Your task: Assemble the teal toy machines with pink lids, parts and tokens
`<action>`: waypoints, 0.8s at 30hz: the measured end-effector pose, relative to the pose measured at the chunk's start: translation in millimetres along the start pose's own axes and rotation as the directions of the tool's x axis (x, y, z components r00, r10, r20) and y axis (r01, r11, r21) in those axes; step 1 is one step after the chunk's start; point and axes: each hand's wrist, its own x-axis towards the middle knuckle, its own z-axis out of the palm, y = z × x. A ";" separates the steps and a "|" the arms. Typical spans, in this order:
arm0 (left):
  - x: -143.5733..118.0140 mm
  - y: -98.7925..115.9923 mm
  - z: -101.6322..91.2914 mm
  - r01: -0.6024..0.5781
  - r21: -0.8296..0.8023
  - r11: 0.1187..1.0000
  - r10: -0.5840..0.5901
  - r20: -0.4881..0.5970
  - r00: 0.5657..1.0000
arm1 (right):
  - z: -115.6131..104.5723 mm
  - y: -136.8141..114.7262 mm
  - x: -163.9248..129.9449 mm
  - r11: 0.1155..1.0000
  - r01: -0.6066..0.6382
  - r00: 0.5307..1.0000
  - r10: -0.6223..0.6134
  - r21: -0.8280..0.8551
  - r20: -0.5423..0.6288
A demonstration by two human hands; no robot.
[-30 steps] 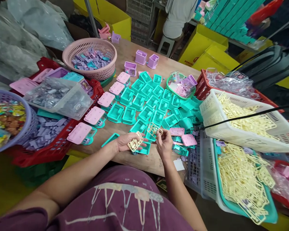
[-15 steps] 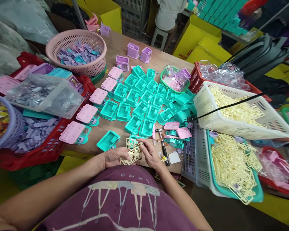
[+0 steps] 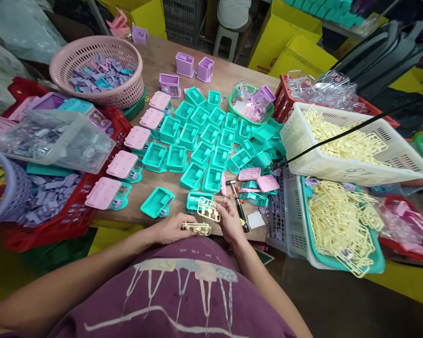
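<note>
My left hand (image 3: 172, 228) is closed on a small stack of cream plastic part frames (image 3: 197, 228), held low by my shirt. Between the fingers of my right hand (image 3: 230, 219) is a single cream part frame (image 3: 208, 209), tilted and apart from the stack. Just beyond it sits a teal plastic box (image 3: 193, 201), partly covered by the frame. Another open teal box (image 3: 157, 203) lies beyond my left hand. Pink-lidded teal boxes (image 3: 104, 193) form a row on the left. To the right of my right hand lies a hammer (image 3: 240, 211) with a black handle.
Many open teal boxes (image 3: 176, 158) cover the table's middle. A white basket (image 3: 352, 171) and a teal-lined bin (image 3: 379, 263) on the right hold cream frames. On the left stand a red crate (image 3: 86, 199) and a pink basket (image 3: 134, 80) of small parts. Someone sits on a stool (image 3: 225, 42) beyond.
My right hand has drawn one cream frame away from the bunch, up and to the right. My left hand keeps the others. The camera view has shifted slightly.
</note>
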 end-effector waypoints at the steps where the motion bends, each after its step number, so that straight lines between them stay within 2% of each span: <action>1: 1.1 1.3 -0.1 -0.047 0.069 0.997 0.049 -0.027 0.998 | 0.7 1.4 0.9 1.000 -0.022 1.000 0.022 -0.004 0.003; 4: 3.9 1.8 1.5 -0.148 0.198 0.969 0.175 -0.128 0.976 | 5.9 6.6 -0.9 0.996 -0.066 0.995 0.070 -0.051 0.073; 9: 7.0 -8.2 8.8 -0.118 0.331 0.936 0.214 -0.270 0.939 | 7.0 9.5 -5.0 0.982 -0.065 0.980 0.096 -0.178 0.175; 13: 13.8 -11.0 12.5 -0.146 0.463 0.874 0.350 -0.393 0.850 | -2.7 5.6 -5.6 0.951 -0.052 0.969 0.121 -0.305 0.214; 15: 19.6 -10.5 13.1 -0.156 0.501 0.851 0.371 -0.365 0.854 | -6.7 5.1 -7.4 0.928 -0.041 0.965 0.132 -0.369 0.226; 17: 27.4 -11.3 13.6 -0.205 0.516 0.832 0.370 -0.241 0.897 | -12.6 6.5 -10.1 0.900 -0.033 0.970 0.134 -0.434 0.204; 19: 37.1 -14.5 14.5 -0.263 0.535 0.803 0.377 -0.114 0.919 | -25.8 9.4 -12.2 0.861 -0.048 0.985 0.125 -0.507 0.120; 21: 48.6 -19.2 16.7 -0.290 0.553 0.781 0.393 -0.073 0.917 | -50.0 13.1 -11.2 0.808 -0.105 0.994 0.086 -0.580 -0.060; 22: 55.0 -21.4 18.5 -0.294 0.566 0.770 0.405 -0.079 0.911 | -65.9 15.2 -9.0 0.777 -0.156 0.982 0.056 -0.609 -0.180; 24: 68.8 -24.4 24.3 -0.301 0.590 0.750 0.436 -0.099 0.895 | -100.7 20.3 -0.8 0.716 -0.291 0.904 -0.011 -0.635 -0.428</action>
